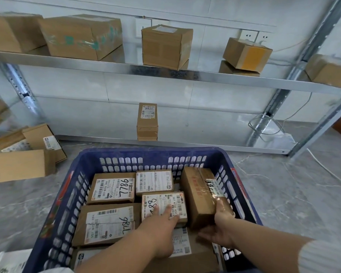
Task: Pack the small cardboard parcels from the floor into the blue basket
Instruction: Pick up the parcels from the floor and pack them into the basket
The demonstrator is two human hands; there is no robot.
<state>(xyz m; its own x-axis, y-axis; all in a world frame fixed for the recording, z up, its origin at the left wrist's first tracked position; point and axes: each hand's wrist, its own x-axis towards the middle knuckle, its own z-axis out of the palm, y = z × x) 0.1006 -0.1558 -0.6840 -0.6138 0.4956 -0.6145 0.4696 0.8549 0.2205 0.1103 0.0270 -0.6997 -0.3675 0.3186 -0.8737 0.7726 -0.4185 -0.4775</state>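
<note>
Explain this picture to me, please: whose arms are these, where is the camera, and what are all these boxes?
There is no machine here: a person wears one camera on the head, looking forward and down, so you see their own two arms. In front stands a blue basket on a grey floor, holding several labelled cardboard parcels. The left hand lies flat, fingers straight, on a small labelled parcel in the middle. The right hand grips the near end of a long brown parcel at the basket's right side. More loose parcels lie on the floor to the left, and bigger boxes sit on a metal shelf behind.
</note>
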